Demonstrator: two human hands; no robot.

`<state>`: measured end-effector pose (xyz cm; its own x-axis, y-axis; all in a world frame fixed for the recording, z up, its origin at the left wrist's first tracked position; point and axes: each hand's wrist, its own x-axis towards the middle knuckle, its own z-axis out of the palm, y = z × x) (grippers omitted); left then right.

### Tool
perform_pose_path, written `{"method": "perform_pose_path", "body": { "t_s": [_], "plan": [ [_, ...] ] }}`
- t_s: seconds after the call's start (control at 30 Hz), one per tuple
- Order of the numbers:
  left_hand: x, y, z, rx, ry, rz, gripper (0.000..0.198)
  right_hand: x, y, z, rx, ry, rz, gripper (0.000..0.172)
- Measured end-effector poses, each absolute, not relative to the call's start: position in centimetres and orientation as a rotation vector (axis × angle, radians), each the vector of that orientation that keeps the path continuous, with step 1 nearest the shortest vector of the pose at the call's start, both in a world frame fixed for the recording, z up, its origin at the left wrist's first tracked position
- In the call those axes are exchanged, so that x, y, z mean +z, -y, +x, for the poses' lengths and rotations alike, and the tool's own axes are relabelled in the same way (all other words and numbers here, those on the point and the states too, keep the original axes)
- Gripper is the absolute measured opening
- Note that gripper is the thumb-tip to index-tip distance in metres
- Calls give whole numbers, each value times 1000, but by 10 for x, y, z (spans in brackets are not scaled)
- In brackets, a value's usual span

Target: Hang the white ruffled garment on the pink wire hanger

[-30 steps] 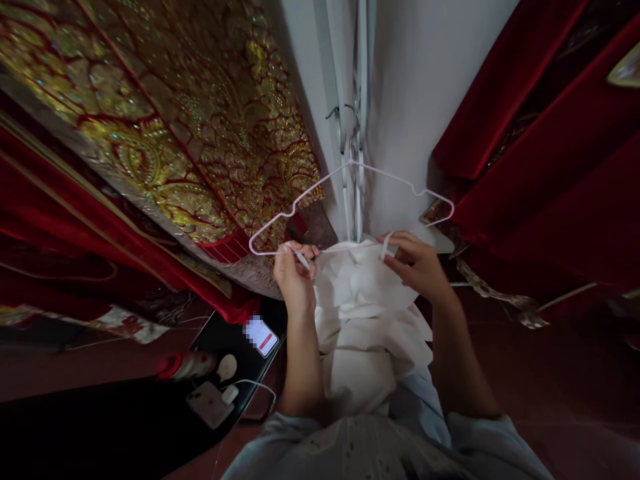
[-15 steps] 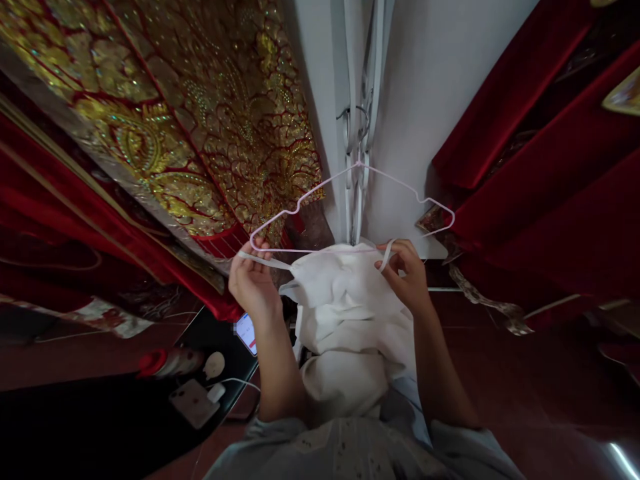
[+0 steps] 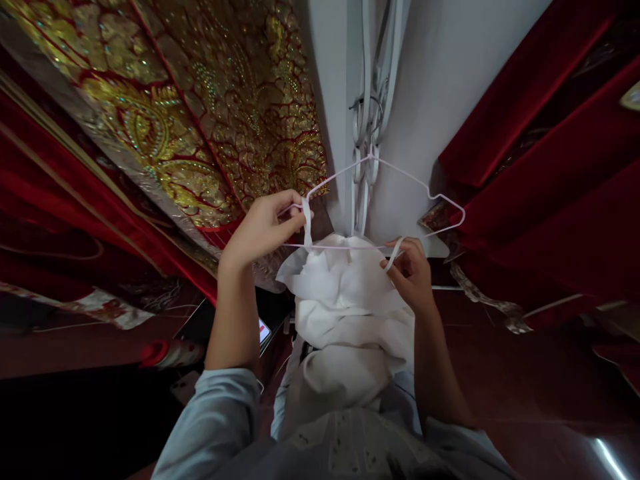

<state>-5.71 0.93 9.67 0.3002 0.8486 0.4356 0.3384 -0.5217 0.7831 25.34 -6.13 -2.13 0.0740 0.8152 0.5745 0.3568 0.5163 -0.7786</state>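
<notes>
Trainee: Garment position and grip?

Instructor: White garment [image 3: 345, 300] hung bunched below the wire hanger [image 3: 400, 175], centre. Left hand [image 3: 260, 227] pinched the left strap [image 3: 307, 227] at the hanger's left end; right hand [image 3: 413, 273] pinched the right strap [image 3: 393, 255]. Fabric appeared light, soft, limp: hold by straps, not the wire.

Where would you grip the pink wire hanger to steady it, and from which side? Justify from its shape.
Probably the bare right shoulder of the wire hanger, pinched from the right: it hangs by its hook, the left hand holds a strap at the left notch, and the garment crowds the bottom bar.
</notes>
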Motion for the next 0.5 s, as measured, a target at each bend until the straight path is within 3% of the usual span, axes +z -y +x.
{"method": "perform_pose_path", "body": {
  "t_s": [0.1, 0.23, 0.37, 0.5],
  "plan": [
    [82, -20, -60, 1349, -1040, 1832, 37, -20, 65, 251, 446, 1560, -1068, 24],
    [37, -7, -47, 1751, -862, 1070, 43, -18, 67, 246, 407, 1588, -1069, 23],
    [-1, 22, -2, 1812, -780, 950, 50, -18, 67, 240, 373, 1583, -1059, 25],
    [-6, 35, 28, 1951, -702, 862, 46, -15, 71, 240, 403, 1608, -1059, 31]
  ]
}}
